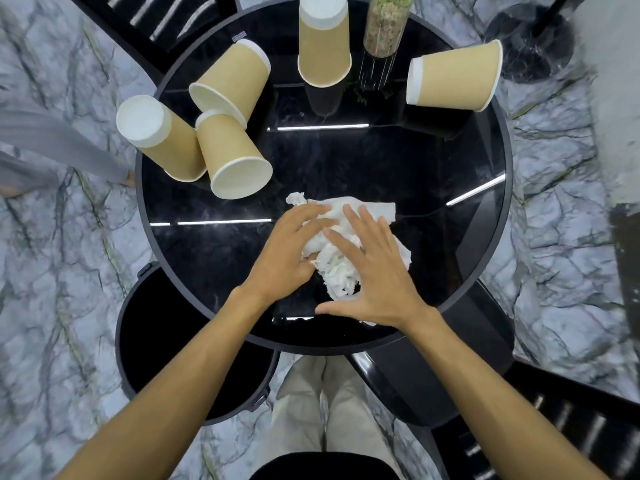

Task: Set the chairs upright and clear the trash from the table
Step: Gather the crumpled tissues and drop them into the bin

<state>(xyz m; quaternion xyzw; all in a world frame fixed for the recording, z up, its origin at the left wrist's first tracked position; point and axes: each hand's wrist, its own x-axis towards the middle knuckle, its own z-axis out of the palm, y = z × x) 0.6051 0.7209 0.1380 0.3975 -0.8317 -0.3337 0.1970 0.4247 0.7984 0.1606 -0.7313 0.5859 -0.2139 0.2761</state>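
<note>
A heap of crumpled white tissue lies near the front of the round black table. My left hand presses on its left side, fingers curled into the paper. My right hand lies flat over its right side with fingers spread. Several tan paper cups stand or lie across the back of the table: one upside down at the left edge, two tipped over beside it, one upside down at the back, one on its side at the right.
A glass vase with a plant stands at the back of the table. A black round bin sits on the marble floor at the front left. Black chairs are at the back left and front right. Another person's legs are at the left.
</note>
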